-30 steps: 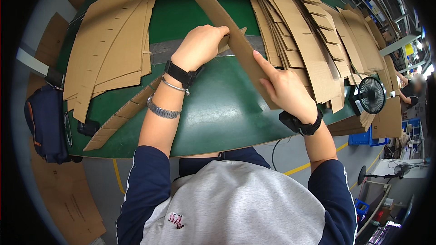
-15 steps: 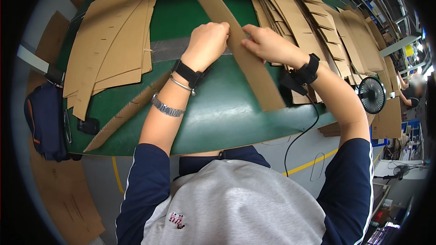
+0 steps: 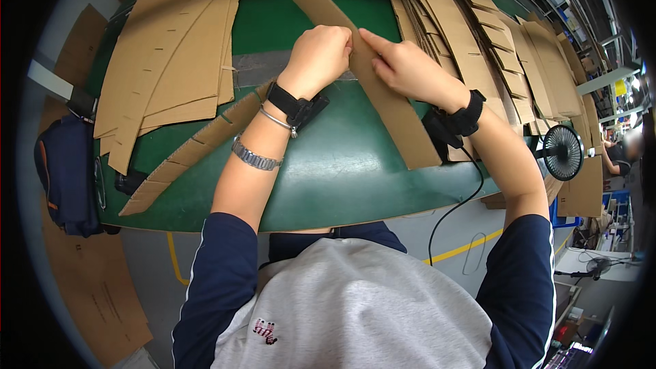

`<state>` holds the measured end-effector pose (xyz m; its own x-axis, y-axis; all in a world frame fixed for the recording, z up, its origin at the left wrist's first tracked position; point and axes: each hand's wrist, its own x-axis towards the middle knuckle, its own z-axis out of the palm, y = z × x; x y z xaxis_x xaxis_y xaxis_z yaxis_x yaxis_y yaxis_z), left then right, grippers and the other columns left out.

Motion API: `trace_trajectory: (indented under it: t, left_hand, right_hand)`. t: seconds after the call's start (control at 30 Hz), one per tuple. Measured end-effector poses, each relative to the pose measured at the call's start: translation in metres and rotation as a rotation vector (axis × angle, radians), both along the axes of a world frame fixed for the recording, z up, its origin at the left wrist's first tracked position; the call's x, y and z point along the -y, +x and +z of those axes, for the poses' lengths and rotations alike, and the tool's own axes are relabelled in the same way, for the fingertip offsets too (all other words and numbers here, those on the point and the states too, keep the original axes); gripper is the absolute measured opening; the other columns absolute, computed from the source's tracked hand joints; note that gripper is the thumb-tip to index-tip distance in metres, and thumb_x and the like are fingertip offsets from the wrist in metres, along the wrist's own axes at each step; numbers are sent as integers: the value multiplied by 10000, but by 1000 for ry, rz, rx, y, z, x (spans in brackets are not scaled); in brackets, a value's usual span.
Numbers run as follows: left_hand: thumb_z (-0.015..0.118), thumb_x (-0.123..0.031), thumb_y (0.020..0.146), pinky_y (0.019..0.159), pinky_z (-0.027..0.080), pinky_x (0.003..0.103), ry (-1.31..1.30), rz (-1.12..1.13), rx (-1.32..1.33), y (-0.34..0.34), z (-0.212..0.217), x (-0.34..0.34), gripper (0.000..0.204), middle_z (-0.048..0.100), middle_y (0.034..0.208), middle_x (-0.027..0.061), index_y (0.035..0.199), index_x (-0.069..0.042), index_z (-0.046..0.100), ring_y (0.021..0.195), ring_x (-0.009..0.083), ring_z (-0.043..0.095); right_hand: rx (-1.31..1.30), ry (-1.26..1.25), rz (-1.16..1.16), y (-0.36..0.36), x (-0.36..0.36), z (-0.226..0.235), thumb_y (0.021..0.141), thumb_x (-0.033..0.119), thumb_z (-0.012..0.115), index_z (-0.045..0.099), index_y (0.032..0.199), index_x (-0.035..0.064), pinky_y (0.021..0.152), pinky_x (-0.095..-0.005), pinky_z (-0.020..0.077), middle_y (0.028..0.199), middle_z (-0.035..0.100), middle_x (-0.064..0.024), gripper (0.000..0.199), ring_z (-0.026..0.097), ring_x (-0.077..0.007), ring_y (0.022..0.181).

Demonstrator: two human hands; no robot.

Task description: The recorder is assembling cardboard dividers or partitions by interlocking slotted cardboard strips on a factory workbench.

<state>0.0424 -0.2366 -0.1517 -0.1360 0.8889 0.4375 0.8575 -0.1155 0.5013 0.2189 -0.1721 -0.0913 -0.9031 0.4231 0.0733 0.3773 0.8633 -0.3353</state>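
A long plain cardboard strip [image 3: 389, 106] stands on edge, slanting across the middle of the green table. On its left side my left hand [image 3: 320, 58] is closed in a fist, fingers curled at the strip; their tips are hidden. My right hand [image 3: 413, 72] grips the strip from the right, with the index finger stretched against its face and the thumb bent below. A second cardboard strip [image 3: 184, 150], with slots along one edge, runs from the table's near left up behind my left wrist. Where it ends near the fist is hidden.
Slotted cardboard sheets [image 3: 171, 41] lie stacked at the left, and more cardboard pieces [image 3: 458, 34] at the right. A small black fan [image 3: 562, 152] stands by the right edge. A dark blue bag [image 3: 67, 171] hangs at the left edge. A black cable [image 3: 454, 208] trails from my right wrist.
The slotted strip has tilted and shows more of its face. The plain strip's near end has swung slightly right. My right index finger has straightened along the strip.
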Motion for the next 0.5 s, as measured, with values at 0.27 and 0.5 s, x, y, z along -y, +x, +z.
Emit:
trace_trajectory:
  t: [0.27, 0.5]
  left_hand:
    - [634, -108, 838, 697, 518, 464, 32, -36, -70, 5, 1, -4, 90, 671, 807, 189, 824, -27, 671, 780, 392, 649]
    - [649, -118, 823, 723, 538, 439, -95, -33, -145, -6, 15, 27, 111, 682, 832, 202, 845, -14, 682, 807, 368, 675]
  right_hand:
    - [166, 87, 11, 1, -6, -24, 905, 131, 545, 369, 1420, -85, 694, -471, 542, 815, 663, -285, 585, 666, -414, 734]
    - [134, 257, -294, 117, -61, 28, 928, 436, 622, 468, 1345, -44, 769, -471, 516, 941, 677, -269, 654, 656, -413, 909]
